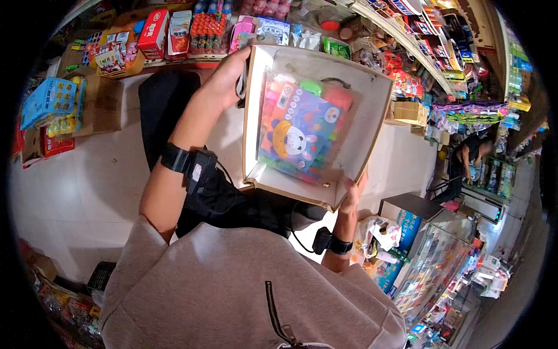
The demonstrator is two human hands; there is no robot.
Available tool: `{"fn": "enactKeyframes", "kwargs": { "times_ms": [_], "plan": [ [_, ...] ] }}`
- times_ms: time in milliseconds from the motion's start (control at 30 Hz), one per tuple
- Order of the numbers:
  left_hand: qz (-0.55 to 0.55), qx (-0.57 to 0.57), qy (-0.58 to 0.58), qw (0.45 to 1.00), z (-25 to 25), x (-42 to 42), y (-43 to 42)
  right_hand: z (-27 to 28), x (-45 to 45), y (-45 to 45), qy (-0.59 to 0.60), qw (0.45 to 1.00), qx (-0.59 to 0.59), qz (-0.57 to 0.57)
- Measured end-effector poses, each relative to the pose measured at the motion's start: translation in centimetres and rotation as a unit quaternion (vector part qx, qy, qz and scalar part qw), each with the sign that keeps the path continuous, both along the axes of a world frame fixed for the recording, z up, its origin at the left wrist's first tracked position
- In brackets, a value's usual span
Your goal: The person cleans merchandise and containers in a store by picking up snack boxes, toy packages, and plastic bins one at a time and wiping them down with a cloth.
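An open cardboard box with white inner walls is held up in front of my body, tilted so its inside faces me. My left hand is closed on its upper left side, fingers partly hidden behind the wall. At the lower right corner my right hand grips the box, thumb on the near edge and the other fingers mostly out of sight. Inside lies a clear plastic packet with a blue cartoon-bear card and colourful pieces showing through. Black straps with small devices circle both wrists.
Shelves with packaged goods, including a red box, line the far side. A blue carton stands at left. At right are a glass display case and a white plastic bag. Another person is farther off at right.
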State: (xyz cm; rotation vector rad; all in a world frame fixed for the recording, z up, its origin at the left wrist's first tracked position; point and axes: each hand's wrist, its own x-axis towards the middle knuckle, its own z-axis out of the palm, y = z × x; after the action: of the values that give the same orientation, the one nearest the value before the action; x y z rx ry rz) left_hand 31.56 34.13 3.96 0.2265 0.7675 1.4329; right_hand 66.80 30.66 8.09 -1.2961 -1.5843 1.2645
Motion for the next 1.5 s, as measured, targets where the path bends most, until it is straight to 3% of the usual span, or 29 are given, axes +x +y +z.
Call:
{"fn": "enactKeyframes", "kwargs": {
  "times_ms": [167, 233, 300, 400, 500, 533, 633, 700, 833, 900, 967, 1033, 1233, 1333, 1367, 1433, 1500],
  "plan": [
    [0.029, -0.022, -0.007, 0.999, 0.8, 2.4, -0.5, -0.6, -2.5, -0.1, 0.005, 0.996, 0.08, -0.033],
    [0.044, -0.046, 0.048, 0.997, 1.9, 2.9, -1.4, -0.8, -2.6, -0.4, -0.001, 0.998, 0.058, -0.036],
    [0.021, -0.046, 0.025, 0.998, 1.7, 3.5, -2.7, -1.1, -2.5, -0.7, -0.008, 0.998, 0.041, -0.041],
    [-0.064, -0.09, 0.144, 0.983, 0.8, 4.9, -4.4, -1.6, -3.3, 0.0, 0.006, 0.995, 0.051, -0.089],
    [0.029, 0.021, 0.261, 0.965, 0.4, 8.3, -6.5, -1.7, -3.4, 1.1, 0.065, 0.986, 0.057, -0.143],
    [-0.005, 0.015, 0.333, 0.943, 0.0, 8.5, -7.4, -1.0, -3.7, 1.4, 0.098, 0.982, 0.056, -0.154],
    [-0.071, -0.006, 0.362, 0.929, -1.1, 9.0, -9.2, -1.4, -3.0, 2.7, 0.162, 0.972, 0.045, -0.161],
    [-0.058, -0.009, 0.347, 0.936, -0.7, 8.9, -9.7, -1.1, -2.9, 3.2, 0.164, 0.972, 0.04, -0.161],
    [-0.08, -0.074, 0.211, 0.971, 0.7, 7.2, -9.4, 0.4, -3.3, 3.2, 0.146, 0.981, 0.046, -0.121],
    [-0.044, -0.107, 0.174, 0.978, 1.7, 6.2, -8.9, 0.3, -2.2, 3.6, 0.016, 0.995, 0.073, -0.06],
    [-0.005, -0.068, 0.135, 0.989, -0.2, 5.3, -7.5, 0.5, -2.4, 3.1, -0.009, 0.995, 0.091, -0.033],
    [0.025, -0.101, 0.039, 0.994, 0.6, 3.8, -5.8, 1.0, -2.4, 2.2, -0.039, 0.994, 0.107, -0.006],
    [0.127, -0.069, 0.024, 0.989, 1.9, 0.9, -1.3, 0.7, -2.1, -0.3, -0.021, 1.0, 0.018, 0.009],
    [0.031, -0.095, 0.134, 0.986, 3.2, 2.5, -1.5, -2.7, -0.2, -0.7, 0.053, 0.997, 0.012, -0.053],
    [0.027, -0.084, 0.218, 0.972, 1.7, 3.7, -1.3, -3.3, 0.5, -0.7, 0.052, 0.997, 0.011, -0.054],
    [0.082, 0.009, 0.312, 0.947, 1.7, 5.6, -2.3, -3.8, 0.5, -0.6, 0.185, 0.977, -0.056, -0.093],
    [0.038, 0.014, 0.346, 0.937, 0.9, 7.3, -3.4, -3.7, 0.6, -0.5, 0.249, 0.962, -0.083, -0.079]
  ]
}}
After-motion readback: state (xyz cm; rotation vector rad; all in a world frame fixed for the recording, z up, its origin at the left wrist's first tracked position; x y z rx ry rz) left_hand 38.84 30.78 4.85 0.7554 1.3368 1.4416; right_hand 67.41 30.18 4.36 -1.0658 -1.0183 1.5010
